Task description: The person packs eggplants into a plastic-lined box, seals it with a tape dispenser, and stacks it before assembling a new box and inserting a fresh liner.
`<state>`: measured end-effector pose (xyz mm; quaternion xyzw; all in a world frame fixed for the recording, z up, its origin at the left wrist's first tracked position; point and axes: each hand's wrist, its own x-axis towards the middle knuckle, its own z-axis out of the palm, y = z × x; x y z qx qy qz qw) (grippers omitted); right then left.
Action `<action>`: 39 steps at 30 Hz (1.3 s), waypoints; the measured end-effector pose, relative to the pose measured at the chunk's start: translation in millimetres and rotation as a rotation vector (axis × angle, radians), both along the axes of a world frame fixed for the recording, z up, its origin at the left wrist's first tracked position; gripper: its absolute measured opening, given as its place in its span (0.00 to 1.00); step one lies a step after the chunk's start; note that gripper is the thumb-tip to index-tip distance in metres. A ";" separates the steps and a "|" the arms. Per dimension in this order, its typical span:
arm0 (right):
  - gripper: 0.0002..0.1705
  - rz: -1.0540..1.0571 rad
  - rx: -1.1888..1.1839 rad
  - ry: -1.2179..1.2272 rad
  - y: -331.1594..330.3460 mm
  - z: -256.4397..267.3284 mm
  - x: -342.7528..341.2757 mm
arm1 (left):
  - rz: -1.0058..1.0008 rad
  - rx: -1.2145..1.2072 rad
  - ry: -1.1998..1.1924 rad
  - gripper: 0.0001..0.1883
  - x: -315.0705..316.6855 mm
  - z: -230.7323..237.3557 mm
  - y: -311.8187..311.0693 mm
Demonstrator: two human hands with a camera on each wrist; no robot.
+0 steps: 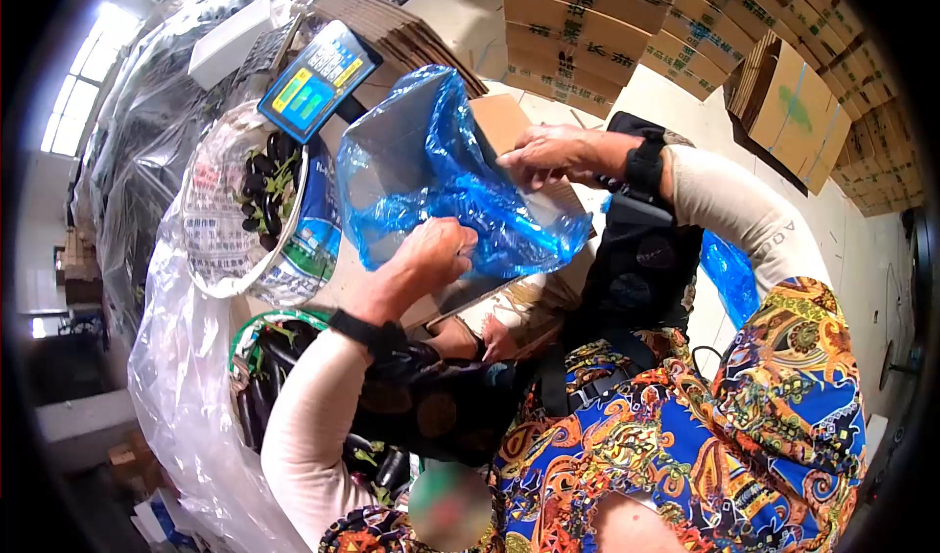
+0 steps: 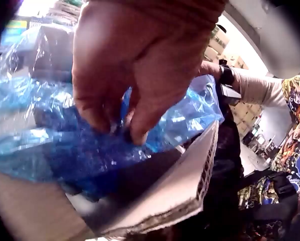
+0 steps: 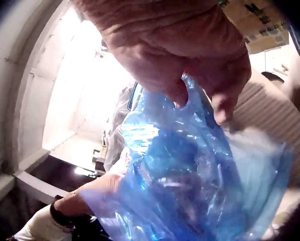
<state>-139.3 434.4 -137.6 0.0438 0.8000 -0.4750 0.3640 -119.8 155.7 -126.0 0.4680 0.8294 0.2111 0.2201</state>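
Observation:
A thin, see-through blue plastic bag (image 1: 397, 161) spreads over a cardboard box (image 2: 172, 183), whose cut flap edge shows in the left wrist view. My left hand (image 1: 426, 259) pinches the near side of the bag between thumb and fingers. On the opposite side, my right hand (image 1: 558, 156) grips a gathered bit of the film, seen from close up in the right wrist view, where the bag (image 3: 185, 165) hangs below the fingers. Folds of film hide most of the box's inside.
A scale display (image 1: 318, 83) stands beyond the bag. Dark eggplants (image 1: 264, 186) lie in a white woven sack (image 1: 211, 244) at the left, with more eggplants (image 1: 259, 386) in a green-rimmed container near my left arm. Printed cartons (image 1: 578, 24) are stacked at the back right.

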 end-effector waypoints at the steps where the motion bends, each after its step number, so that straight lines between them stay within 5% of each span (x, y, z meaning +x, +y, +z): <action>1: 0.26 -0.013 -0.038 0.019 -4.4 -1.9 2.9 | -0.057 0.006 0.046 0.12 1.0 6.8 1.7; 5: 0.33 0.065 0.207 0.293 -25.5 -5.7 1.9 | -0.012 0.130 -0.067 0.09 8.6 36.3 -3.2; 7: 0.26 0.203 0.228 0.338 -32.4 -18.3 0.1 | 0.059 0.148 -0.094 0.10 19.7 60.6 -5.9; 11: 0.12 0.074 0.039 0.650 -37.4 -41.0 10.9 | 0.167 0.076 -0.051 0.10 38.9 93.3 -13.5; 13: 0.09 -0.432 -0.424 0.041 -37.8 -25.1 13.0 | 0.207 0.047 -0.044 0.10 52.7 104.1 -21.6; 14: 0.08 -0.507 -0.608 -0.118 -25.8 -18.5 14.6 | 0.213 0.045 -0.012 0.11 60.1 107.1 -27.8; 15: 0.07 -0.788 -0.738 -0.124 -28.9 5.2 25.9 | 0.222 0.064 -0.007 0.10 67.8 111.5 -30.6; 17: 0.07 -0.790 -0.995 -0.238 5.6 -9.1 22.9 | 0.235 0.102 -0.004 0.08 82.4 119.1 -32.5; 21: 0.06 -0.932 -0.794 0.086 19.5 10.7 38.1 | 0.182 0.075 0.039 0.09 103.9 115.4 -36.4; 23: 0.09 -0.817 -0.359 0.316 30.3 14.9 45.5 | 0.185 0.085 0.046 0.08 112.6 112.4 -36.0; 25: 0.15 -0.475 -0.056 0.741 30.2 36.0 56.8 | 0.193 0.131 0.053 0.08 114.7 108.1 -36.3; 28: 0.34 0.194 -0.094 0.879 8.6 87.2 87.6 | 0.224 0.128 0.070 0.08 108.7 105.4 -41.5; 31: 0.42 0.507 -0.150 0.965 -10.2 65.1 94.3 | 0.233 0.182 0.077 0.07 104.8 112.3 -39.0; 35: 0.19 0.624 0.013 0.521 -7.0 63.7 79.1 | 0.241 0.183 0.083 0.08 105.8 121.2 -39.7; 39: 0.11 0.578 0.036 1.096 5.7 83.2 104.4 | 0.215 0.011 0.175 0.07 112.4 112.1 -53.3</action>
